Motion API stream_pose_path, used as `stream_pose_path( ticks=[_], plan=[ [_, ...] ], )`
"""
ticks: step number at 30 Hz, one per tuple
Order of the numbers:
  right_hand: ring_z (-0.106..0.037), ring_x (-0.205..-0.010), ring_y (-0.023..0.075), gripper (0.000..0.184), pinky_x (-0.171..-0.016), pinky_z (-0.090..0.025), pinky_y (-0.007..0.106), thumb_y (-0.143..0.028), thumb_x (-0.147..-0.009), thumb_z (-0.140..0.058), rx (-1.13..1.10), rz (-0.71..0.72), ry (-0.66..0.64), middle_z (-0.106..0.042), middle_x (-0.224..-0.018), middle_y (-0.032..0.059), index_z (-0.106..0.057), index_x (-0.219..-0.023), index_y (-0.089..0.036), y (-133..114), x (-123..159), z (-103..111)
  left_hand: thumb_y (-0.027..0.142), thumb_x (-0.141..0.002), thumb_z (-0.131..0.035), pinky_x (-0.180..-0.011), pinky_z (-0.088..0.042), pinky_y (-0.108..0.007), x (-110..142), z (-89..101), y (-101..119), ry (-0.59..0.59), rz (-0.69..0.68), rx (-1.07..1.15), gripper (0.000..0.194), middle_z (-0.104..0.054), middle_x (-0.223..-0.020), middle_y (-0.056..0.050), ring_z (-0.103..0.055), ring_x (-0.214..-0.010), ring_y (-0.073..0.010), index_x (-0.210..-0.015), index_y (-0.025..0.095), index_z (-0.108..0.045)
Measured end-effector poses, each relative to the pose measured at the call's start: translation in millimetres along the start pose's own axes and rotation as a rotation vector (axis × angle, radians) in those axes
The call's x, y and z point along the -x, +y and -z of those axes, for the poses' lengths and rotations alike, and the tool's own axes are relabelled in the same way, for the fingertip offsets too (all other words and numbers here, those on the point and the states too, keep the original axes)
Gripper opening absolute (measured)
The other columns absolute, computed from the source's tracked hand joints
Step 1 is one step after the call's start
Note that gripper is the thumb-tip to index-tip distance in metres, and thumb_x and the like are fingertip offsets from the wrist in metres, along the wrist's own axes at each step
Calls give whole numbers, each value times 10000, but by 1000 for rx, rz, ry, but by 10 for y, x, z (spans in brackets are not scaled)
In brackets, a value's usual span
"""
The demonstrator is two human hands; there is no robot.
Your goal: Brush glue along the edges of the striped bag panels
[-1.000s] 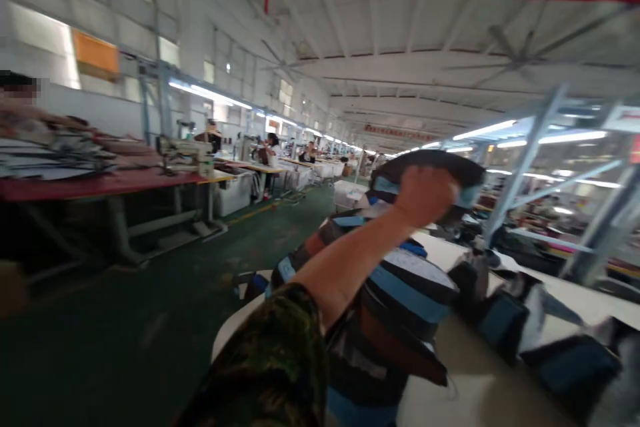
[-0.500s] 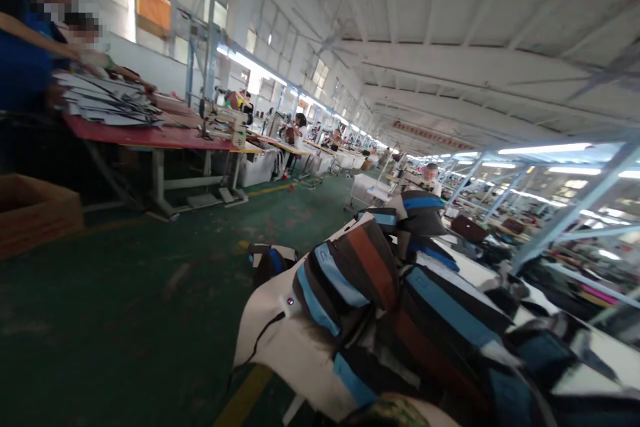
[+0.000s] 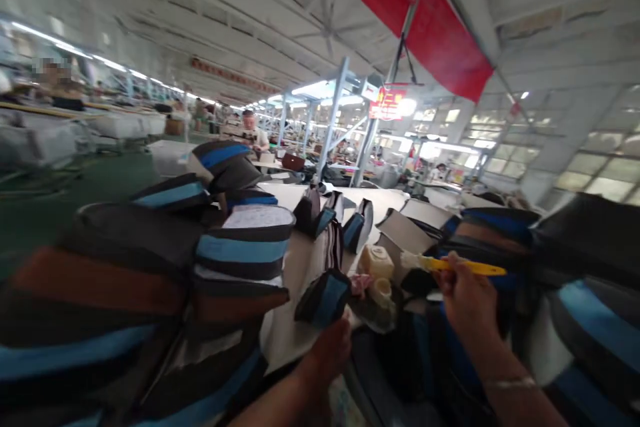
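Observation:
My right hand is closed around the yellow handle of a brush. Its pale, whitish bristle end points left, over the table. Below and left of the bristles are a cream plastic bottle and a small open-mouthed container, with a crumpled pink bit beside them. My left hand is slightly blurred, its fingers curled at the near edge of a dark fabric bag piece with a blue stripe. Whether it grips that piece is hidden.
Piles of dark bag pieces with blue and brown bands lie on the left of the pale table. More dark bag parts are stacked on the right. Farther back, a person is among worktables. A red banner hangs overhead.
The view has swung right, from the aisle and left-hand tables to the worktable. Both my hands are now in view, the right one with the brush.

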State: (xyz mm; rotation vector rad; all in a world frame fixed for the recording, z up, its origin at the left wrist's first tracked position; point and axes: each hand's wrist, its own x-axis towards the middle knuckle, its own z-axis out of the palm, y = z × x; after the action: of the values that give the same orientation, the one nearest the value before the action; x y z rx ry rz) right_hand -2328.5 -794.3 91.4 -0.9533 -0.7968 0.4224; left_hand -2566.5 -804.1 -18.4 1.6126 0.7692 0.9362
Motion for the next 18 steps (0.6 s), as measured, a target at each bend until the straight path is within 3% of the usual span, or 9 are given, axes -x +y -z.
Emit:
stream_pose_path(
  ticks=[2, 4, 5, 7, 9, 11, 15, 18],
  plan=[
    [-462, -467, 95, 419, -499, -438, 242, -574, -780, -655, 226, 42, -11, -505, -566, -45, -585, -791, -161, 293, -188, -12, 294, -878, -607, -1086, -377, -542, 87, 73, -190, -92, -63, -89, 196, -660, -1080, -89, -587, -1121, -253, -1038, 203, -674],
    [-512, -508, 135, 445, -497, -414, 256, -598, -813, -588, 481, 83, -163, -566, -594, -4, -624, -829, -155, 581, -345, 42, 161, -859, -566, -1182, -233, -524, 223, 159, -336, -114, -216, -264, 232, -670, -1115, -68, -550, -1199, -247, -1016, 273, -695],
    [-543, -543, 157, 447, -520, -423, 269, -598, -806, -591, 567, 93, -236, -601, -619, 20, -646, -827, -154, 723, -408, 80, 137, -881, -517, -1168, -266, -498, 284, 209, -381, -43, -377, -468, 323, -663, -1151, -46, -551, -1198, -226, -1108, 318, -659],
    [-602, -637, 198, 418, -613, -462, 297, -580, -770, -632, 653, 100, -328, -660, -689, 58, -676, -795, -165, 1004, -505, 148, 171, -891, -542, -1095, -362, -463, 345, 321, -406, 308, -559, -767, 389, -636, -1181, -55, -553, -1171, -226, -1250, 321, -552],
    [-637, -727, 226, 383, -709, -482, 318, -556, -761, -640, 724, 104, -393, -697, -765, 81, -692, -790, -178, 1291, -569, 186, 304, -878, -606, -1015, -421, -482, 308, 429, -368, 694, -530, -892, 482, -588, -1196, -122, -532, -1161, -282, -1330, 233, -453],
    [-648, -754, 232, 352, -745, -489, 328, -525, -771, -625, 781, 95, -439, -710, -795, 86, -702, -809, -184, 1576, -603, 193, 440, -888, -568, -991, -426, -529, 202, 517, -323, 852, -413, -897, 600, -528, -1241, -187, -490, -1192, -340, -1374, 139, -384],
    [-653, -731, 217, 276, -722, -496, 313, -442, -772, -622, 859, 58, -526, -716, -782, 72, -712, -806, -183, 2067, -587, 177, 500, -929, -456, -1033, -401, -516, 8, 612, -342, 779, -333, -857, 628, -484, -1323, -190, -450, -1250, -337, -1411, 112, -349],
    [-647, -681, 202, 224, -670, -491, 291, -402, -750, -642, 885, 28, -593, -713, -734, 53, -709, -739, -189, 2279, -575, 173, 480, -944, -429, -1070, -380, -478, -50, 648, -418, 776, -267, -789, 599, -473, -1354, -169, -438, -1278, -307, -1417, 122, -349]
  ],
)
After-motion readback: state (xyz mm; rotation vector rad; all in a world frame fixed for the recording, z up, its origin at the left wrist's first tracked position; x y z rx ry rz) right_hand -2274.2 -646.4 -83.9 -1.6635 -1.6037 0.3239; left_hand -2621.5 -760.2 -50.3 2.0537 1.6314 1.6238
